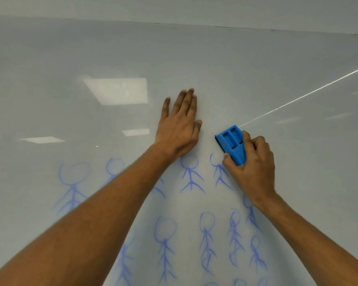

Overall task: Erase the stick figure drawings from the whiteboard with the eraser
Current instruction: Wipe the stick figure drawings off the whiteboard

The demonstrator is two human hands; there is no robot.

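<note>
Plainly the wiping has only just reached the drawings; the right hand [251, 162] grips the blue eraser [233, 144], thumb on its near edge and fingers curled over the far side, its dark pad pressed to the whiteboard [194, 58] just above a stick figure [219, 172] whose head already looks partly gone; the left hand [180, 124] lies flat on the board, fingers straight, holding nothing, bracing just above another figure [190, 174]; the next move, I judge, calls for dragging the eraser down through that clipped figure with firm pressure; counted: 1 eraser, 2 hands, and roughly 12 blue figures at least partly visible, several cut off by arms or the frame edge.
</note>
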